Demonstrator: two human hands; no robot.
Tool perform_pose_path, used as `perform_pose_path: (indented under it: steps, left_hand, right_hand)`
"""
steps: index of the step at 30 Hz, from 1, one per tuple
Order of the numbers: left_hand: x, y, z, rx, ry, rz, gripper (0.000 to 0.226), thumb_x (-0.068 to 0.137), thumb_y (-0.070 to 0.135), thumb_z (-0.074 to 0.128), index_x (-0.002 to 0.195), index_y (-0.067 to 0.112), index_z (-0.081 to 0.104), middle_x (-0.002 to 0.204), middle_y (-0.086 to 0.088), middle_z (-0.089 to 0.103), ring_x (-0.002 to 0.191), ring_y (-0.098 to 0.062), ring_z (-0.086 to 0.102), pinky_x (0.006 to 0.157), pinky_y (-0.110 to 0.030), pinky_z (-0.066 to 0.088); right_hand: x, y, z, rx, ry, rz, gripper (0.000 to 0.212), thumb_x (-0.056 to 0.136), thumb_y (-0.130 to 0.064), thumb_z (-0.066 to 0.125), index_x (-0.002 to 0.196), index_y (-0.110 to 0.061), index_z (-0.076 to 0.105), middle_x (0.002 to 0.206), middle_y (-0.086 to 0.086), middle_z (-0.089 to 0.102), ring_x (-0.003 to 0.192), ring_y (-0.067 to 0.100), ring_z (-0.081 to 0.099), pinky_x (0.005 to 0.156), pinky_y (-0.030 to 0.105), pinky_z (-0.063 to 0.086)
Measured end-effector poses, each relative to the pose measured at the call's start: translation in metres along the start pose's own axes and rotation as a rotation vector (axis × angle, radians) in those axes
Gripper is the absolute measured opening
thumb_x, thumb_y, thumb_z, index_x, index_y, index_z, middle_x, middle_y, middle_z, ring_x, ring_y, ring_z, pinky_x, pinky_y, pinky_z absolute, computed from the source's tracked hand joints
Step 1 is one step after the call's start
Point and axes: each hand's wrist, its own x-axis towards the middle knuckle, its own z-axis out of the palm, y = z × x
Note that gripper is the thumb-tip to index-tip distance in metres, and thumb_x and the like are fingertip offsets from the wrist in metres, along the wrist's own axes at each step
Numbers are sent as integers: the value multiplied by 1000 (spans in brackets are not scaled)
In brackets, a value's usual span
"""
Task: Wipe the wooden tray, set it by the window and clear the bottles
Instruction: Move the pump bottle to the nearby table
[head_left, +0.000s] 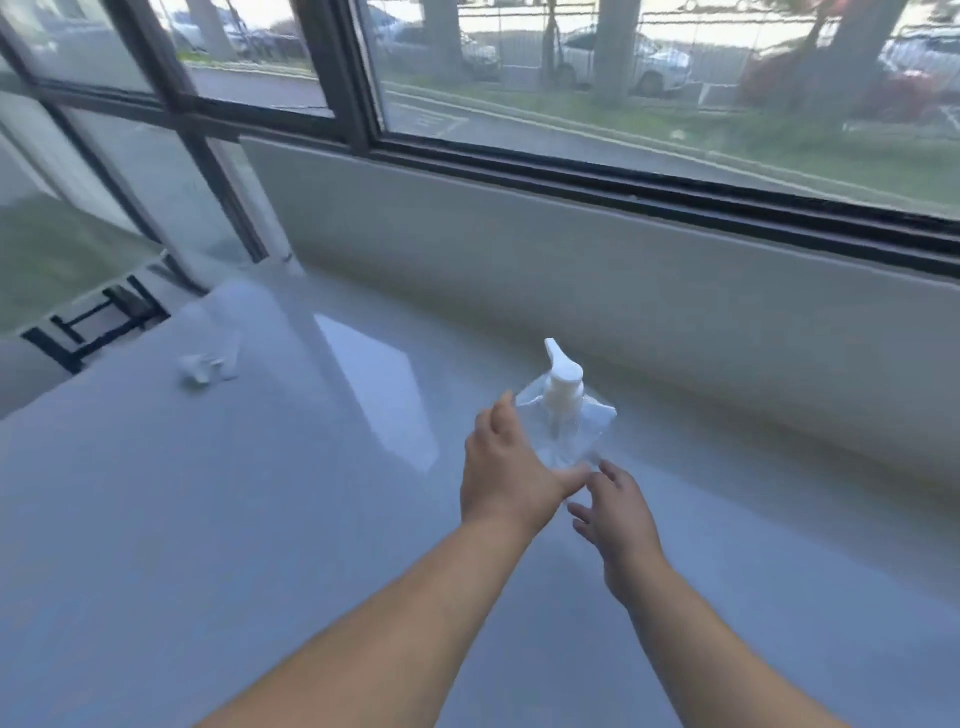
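A clear square pump bottle (569, 421) with a white pump head stands on the glossy white counter (260, 519) near the low wall under the window. My left hand (506, 467) wraps around the bottle's left side and front, thumb across its base. My right hand (618, 512) hovers just in front of the bottle's lower right corner, fingers spread, with nothing in it. No wooden tray is in view.
A crumpled white tissue or wrapper (208, 364) lies on the counter at the far left. A black-framed window (623, 176) runs along the back above a pale wall. A second glass pane with black lettering (98, 322) meets the counter on the left.
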Motion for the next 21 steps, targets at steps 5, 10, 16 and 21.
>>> perform_pose_path:
  steps: [5, 10, 16, 21]
  left_hand:
    - [-6, -146, -144, 15, 198, -202, 118, 66, 64, 81, 157, 24, 18, 153, -1, 34, 136, -28, 39, 101, -38, 45]
    - [-43, -287, -269, 5, 353, -394, 124, 67, 66, 82, 162, 21, 15, 159, -3, 31, 141, -27, 36, 107, -38, 44]
    - [-100, -409, -373, 21, 526, -595, 123, 69, 66, 82, 162, 20, 16, 159, -5, 34, 140, -30, 40, 105, -40, 46]
    - [-139, -474, -417, 15, 616, -710, 121, 69, 64, 84, 160, 18, 19, 156, -8, 38, 138, -30, 44, 102, -41, 49]
  right_hand:
    - [-40, 20, 202, -144, -231, 3, 52, 103, -27, 48, 155, -25, 44, 144, 1, 57, 106, 24, 70, 98, 41, 55]
    - [-102, 63, 378, -274, -437, 47, 50, 100, -27, 51, 150, -27, 49, 141, -1, 61, 107, 24, 71, 96, 40, 56]
    - [-172, 113, 535, -403, -616, 100, 53, 97, -24, 50, 150, -25, 49, 136, 1, 62, 105, 25, 72, 91, 39, 56]
    - [-216, 155, 611, -501, -728, 134, 53, 94, -24, 47, 146, -25, 53, 133, 1, 67, 108, 24, 71, 95, 39, 56]
